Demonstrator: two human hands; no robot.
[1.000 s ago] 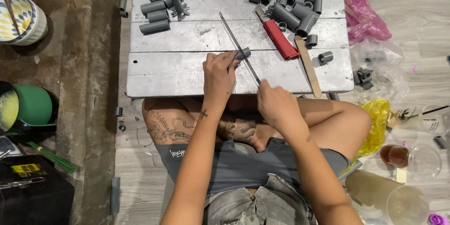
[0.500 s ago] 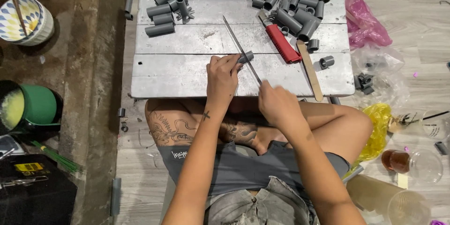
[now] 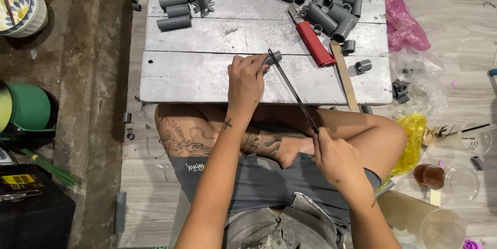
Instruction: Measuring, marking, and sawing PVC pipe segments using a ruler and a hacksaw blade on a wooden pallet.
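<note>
Since the earlier frame, the right hand (image 3: 339,162) has been drawn back toward the body, over the crossed legs, closed around the near end of a thin saw blade (image 3: 291,90). Its far end is laid against a short grey pipe piece (image 3: 273,58), pinched in the left hand (image 3: 246,79) on the grey surface (image 3: 196,80). A red-handled cutter (image 3: 315,43) lies further right.
</note>
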